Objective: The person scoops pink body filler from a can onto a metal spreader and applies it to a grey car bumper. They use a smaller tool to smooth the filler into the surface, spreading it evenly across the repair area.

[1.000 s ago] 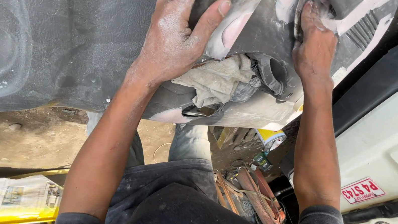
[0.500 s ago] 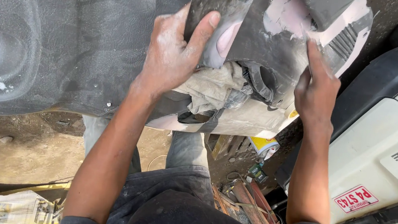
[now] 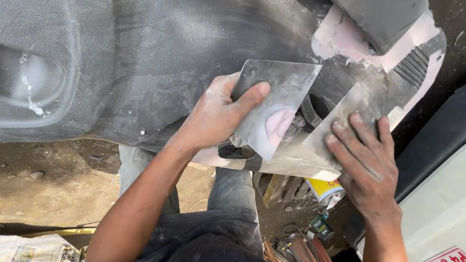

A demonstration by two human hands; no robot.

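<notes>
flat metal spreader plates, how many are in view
2: one grey flat metal spreader plate in the left hand; the other under the right hand, on the black bumper.

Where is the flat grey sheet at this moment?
In the head view, centre frame: the flat grey sheet is in the left hand, against the dark bumper panel, left of the right hand.

Car-body workshop: filler-patched bumper (image 3: 136,48), dirt floor (image 3: 13,181)
</notes>
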